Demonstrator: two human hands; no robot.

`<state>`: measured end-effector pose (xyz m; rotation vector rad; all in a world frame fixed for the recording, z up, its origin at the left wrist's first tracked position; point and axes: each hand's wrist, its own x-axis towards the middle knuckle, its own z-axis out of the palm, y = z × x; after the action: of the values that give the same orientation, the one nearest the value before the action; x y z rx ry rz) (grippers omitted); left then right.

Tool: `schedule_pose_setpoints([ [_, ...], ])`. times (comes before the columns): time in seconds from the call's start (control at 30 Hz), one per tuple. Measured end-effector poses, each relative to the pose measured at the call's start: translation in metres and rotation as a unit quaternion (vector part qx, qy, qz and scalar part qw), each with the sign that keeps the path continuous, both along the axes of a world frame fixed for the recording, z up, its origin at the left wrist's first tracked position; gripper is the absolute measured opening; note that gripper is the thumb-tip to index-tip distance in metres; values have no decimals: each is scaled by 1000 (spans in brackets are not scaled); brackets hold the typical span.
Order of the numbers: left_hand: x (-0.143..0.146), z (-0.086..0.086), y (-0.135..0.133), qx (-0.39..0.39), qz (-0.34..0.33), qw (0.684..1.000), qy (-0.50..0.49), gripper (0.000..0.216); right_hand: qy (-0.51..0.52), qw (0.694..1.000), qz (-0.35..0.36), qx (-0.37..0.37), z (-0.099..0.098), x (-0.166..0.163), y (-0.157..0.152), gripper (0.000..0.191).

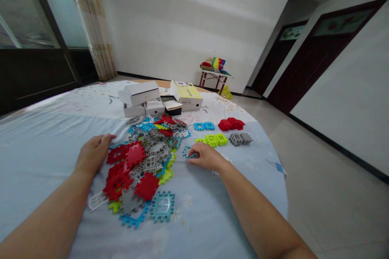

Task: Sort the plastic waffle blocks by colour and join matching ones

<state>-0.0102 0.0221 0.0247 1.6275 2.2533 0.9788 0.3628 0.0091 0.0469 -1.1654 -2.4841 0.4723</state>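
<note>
A loose pile of flat plastic waffle tiles in red, grey, blue, teal and lime lies on the cloth-covered table. My left hand rests at the pile's left edge, fingers curled loosely against red tiles, holding nothing that I can see. My right hand is at the pile's right side, its fingers pinched on a teal tile. Beyond it lie sorted groups: blue tiles, red tiles, lime tiles and grey tiles.
Several white boxes, a black box and a yellow-topped box stand at the table's far side. The table's rounded edge drops to a tiled floor on the right. A small red-legged table stands by the far wall.
</note>
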Motion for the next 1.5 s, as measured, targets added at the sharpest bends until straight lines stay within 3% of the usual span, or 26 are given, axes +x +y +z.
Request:
schedule_pose_setpoints([
  [0.2,0,0,1,-2,1,1000,-14,48,-33,994,-74,78,-6,-5,-1,39],
  [0.47,-2,-4,3,6,3,1000,-22,49,-53,994,-82,48,-2,-7,2,46],
  [0.7,-3,-5,3,11,-3,1000,-26,51,-39,986,-127,98,19,15,70,52],
  [0.83,-6,-7,5,20,-3,999,-27,52,-114,972,-192,74,17,22,116,51],
  [1.0,-7,-9,6,20,4,999,-32,51,-167,969,-178,41,9,26,145,49],
  [1.2,-5,-6,5,25,6,999,-26,50,-158,972,-165,48,13,22,141,46],
  [1.4,-6,-7,5,13,2,1000,-24,52,-52,987,-121,89,13,-16,123,34],
  [1.5,-6,-8,6,12,7,1000,-27,52,-32,990,-96,98,7,-36,124,42],
])
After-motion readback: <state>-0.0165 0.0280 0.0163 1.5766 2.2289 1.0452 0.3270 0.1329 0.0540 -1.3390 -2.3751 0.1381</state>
